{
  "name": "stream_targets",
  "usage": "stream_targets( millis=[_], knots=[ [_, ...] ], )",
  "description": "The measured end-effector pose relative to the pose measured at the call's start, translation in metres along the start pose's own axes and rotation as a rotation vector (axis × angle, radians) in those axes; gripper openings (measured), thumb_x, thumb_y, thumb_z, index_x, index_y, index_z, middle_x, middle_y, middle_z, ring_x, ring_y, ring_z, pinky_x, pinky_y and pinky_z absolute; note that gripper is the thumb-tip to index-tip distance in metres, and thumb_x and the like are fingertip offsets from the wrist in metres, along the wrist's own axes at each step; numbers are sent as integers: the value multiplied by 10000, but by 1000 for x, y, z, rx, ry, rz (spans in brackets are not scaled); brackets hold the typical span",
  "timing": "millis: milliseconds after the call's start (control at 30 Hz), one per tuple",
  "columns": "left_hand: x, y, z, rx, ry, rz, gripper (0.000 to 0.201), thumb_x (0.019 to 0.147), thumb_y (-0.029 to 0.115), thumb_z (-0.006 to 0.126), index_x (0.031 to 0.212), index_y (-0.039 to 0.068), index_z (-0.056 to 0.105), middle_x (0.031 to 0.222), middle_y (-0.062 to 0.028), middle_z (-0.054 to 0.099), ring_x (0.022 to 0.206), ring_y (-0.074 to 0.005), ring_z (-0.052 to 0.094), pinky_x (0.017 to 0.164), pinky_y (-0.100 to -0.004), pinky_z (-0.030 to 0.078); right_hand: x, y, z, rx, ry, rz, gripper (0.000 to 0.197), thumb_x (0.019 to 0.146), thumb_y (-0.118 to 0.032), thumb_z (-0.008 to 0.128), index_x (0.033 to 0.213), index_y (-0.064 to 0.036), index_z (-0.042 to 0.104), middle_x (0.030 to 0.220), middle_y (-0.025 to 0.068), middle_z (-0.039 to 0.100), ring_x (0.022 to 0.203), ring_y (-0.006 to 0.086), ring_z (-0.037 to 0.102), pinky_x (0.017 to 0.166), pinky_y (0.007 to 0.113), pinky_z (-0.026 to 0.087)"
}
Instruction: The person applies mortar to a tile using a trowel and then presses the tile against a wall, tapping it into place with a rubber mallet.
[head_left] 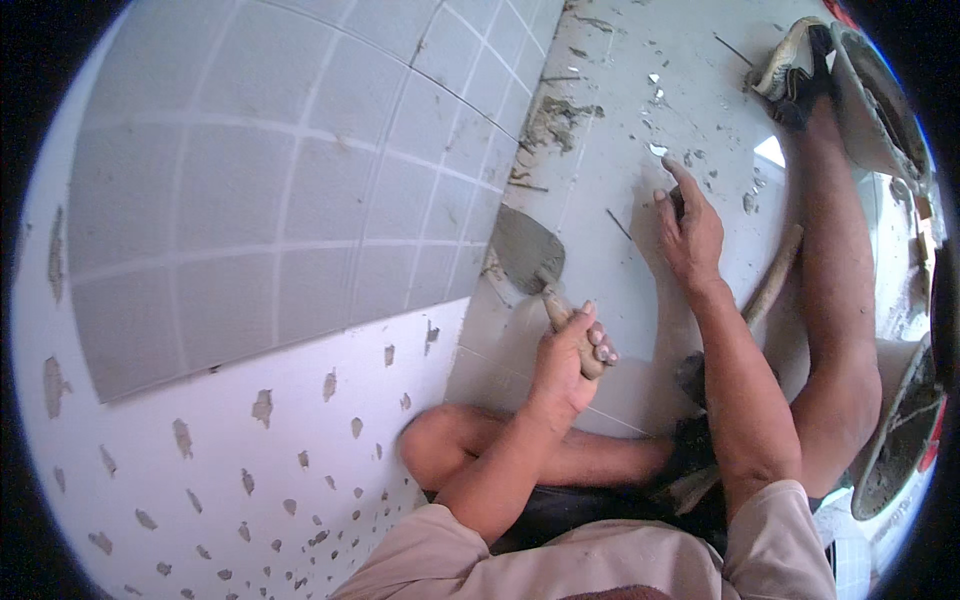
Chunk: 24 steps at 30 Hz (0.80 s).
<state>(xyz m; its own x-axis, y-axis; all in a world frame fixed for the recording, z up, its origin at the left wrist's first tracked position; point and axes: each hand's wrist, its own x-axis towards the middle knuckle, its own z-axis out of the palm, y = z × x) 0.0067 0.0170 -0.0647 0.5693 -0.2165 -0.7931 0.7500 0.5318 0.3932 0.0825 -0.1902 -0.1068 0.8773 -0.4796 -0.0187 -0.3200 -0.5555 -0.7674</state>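
Note:
My left hand (572, 350) is wrapped round the wooden handle of a trowel (528, 250). Its grey, mortar-smeared blade lies at the foot of the tiled wall (330, 170), where the wall meets the floor. My right hand (690, 225) hovers over the pale floor, index finger stretched out and thumb apart from it. A small dark patch shows between those fingers; whether it is shadow or a bit of mortar I cannot make out. Beside my right forearm a wooden handle (775, 275) slants up, its lower end hidden behind the arm.
Crumbs and smears of mortar (565, 120) lie along the wall base and floor. A bucket (870, 100) stands at the far right, another mortar-caked bucket (895, 440) nearer. My bent legs flank the work area. Below the tiles, the white wall (250, 470) is pitted with chips.

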Motion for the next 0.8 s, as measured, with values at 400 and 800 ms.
stream_targets(
  millis=[400, 800],
  knots=[
    [-12, 4, 30, 25, 16, 82, 226, 1017, 301, 642, 928, 152, 497, 743, 4, 508, 644, -138, 497, 619, -327, 433, -4, 7, 5, 30, 26, -127, 350, 954, -278, 647, 1289, -177, 647, 919, 133, 715, 829, 329, 699, 762, 425, 545],
    [-44, -14, 29, 41, 29, 1, 202, 1010, 267, 643, 929, 148, 502, 743, 3, 518, 617, -128, 501, 616, -332, 442, -2, 9, 7, -3, 9, -154, 320, 937, -296, 642, 1230, -172, 673, 931, 113, 733, 846, 332, 714, 764, 442, 555]
  ],
)
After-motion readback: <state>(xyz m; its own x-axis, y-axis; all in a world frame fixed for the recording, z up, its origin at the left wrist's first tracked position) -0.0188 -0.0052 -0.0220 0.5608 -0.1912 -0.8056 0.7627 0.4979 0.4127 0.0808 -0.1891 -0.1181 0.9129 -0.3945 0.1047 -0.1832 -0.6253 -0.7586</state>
